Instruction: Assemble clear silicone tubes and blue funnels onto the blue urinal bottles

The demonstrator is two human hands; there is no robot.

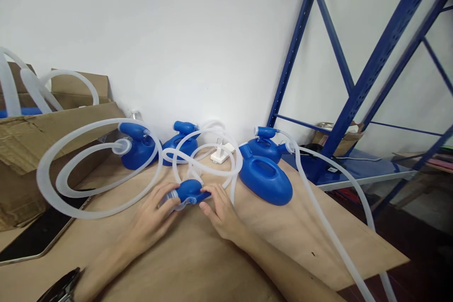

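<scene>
A blue plastic urinal head (190,190) with a clear translucent fitting lies low over the table in front of me. My left hand (155,212) curls around its pale ribbed end. At its other end my right hand (222,213) has its fingertips on the blue plastic, thumb held a little apart below. A looped translucent hose (201,170) lies just behind the piece. To the right rests a blue urinal bottle (267,181) on its side, its handle opening facing up.
More blue bottles with hoses stand behind: one bottle (139,151) at left, another (180,144) in the middle, another (264,148) at right. A cardboard box (71,127), a phone (38,231), a white power strip (222,152) and a blue shelf rack (357,104) surround the work spot.
</scene>
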